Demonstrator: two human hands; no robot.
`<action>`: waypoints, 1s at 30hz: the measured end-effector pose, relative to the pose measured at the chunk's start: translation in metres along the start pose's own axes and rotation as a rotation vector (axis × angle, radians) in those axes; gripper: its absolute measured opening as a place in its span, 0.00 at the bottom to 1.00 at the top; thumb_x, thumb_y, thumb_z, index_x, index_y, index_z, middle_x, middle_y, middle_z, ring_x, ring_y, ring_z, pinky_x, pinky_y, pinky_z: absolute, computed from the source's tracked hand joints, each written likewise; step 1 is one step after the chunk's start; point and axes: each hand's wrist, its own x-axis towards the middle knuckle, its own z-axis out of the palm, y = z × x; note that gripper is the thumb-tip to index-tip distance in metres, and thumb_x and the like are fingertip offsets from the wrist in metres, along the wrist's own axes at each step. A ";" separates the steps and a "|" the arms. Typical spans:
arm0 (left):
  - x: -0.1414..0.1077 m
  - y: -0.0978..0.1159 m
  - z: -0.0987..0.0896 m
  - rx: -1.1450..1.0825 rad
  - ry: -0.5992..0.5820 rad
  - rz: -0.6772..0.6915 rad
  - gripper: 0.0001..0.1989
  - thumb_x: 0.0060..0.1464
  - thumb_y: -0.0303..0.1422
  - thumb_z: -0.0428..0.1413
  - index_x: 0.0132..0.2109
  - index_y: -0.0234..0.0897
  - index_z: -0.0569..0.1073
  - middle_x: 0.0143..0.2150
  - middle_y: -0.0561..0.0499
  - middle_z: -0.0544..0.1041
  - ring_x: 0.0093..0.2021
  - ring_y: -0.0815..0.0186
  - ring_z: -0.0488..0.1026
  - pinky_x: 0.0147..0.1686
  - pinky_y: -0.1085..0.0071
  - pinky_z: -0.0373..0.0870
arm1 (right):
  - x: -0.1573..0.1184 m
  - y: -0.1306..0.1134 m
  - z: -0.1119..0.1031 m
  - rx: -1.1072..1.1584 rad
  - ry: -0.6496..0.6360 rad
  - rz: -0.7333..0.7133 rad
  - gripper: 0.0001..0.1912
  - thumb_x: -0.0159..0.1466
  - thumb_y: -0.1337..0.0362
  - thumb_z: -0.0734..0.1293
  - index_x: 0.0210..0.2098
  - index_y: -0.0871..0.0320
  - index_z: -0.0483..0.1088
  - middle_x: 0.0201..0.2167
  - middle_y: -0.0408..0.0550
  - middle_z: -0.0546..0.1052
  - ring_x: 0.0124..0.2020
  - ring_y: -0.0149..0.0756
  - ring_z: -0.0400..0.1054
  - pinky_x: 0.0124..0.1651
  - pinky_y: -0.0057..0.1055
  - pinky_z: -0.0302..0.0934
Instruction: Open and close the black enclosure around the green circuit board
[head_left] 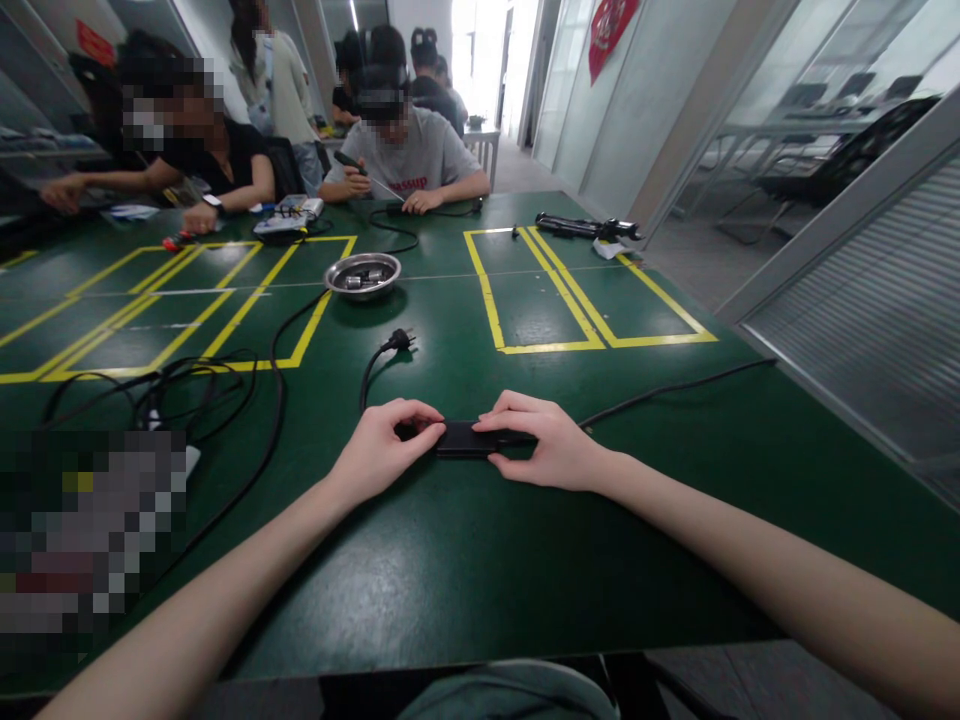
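**Your Two Hands Pinch a Small Black Box**

You have the black box between your hands, over the near half of the green surface, straight in front of you. Whether its underside touches the surface, you cannot tell from here. The fingers of your left hand pinch its left end, thumb and forefinger close together. Your right hand has its right end, the thumb at the near edge and the other fingers over the top and far side.

A black cable runs from beside your right hand toward the right edge. Beyond your left hand lies a black plug, its cord curving down behind that hand. Farther off, a metal bowl holds small metal parts, just beside the yellow tape. To your left, dark cables lie in a loose tangle. Across from you, a co-worker in a grey shirt holds a screwdriver.
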 end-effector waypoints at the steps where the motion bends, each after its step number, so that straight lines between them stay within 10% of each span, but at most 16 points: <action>1: 0.000 0.001 0.000 0.000 -0.002 0.001 0.12 0.59 0.41 0.60 0.41 0.38 0.83 0.37 0.48 0.84 0.35 0.61 0.79 0.38 0.68 0.74 | 0.000 0.001 0.000 -0.007 -0.003 -0.004 0.17 0.62 0.69 0.71 0.51 0.56 0.78 0.40 0.51 0.77 0.42 0.40 0.76 0.46 0.36 0.73; 30: -0.002 -0.002 0.017 0.145 0.049 0.041 0.11 0.63 0.37 0.58 0.33 0.38 0.73 0.32 0.53 0.76 0.33 0.64 0.71 0.35 0.69 0.65 | -0.001 -0.002 0.009 -0.242 0.017 -0.092 0.12 0.75 0.64 0.63 0.40 0.59 0.78 0.36 0.50 0.76 0.41 0.38 0.76 0.44 0.35 0.74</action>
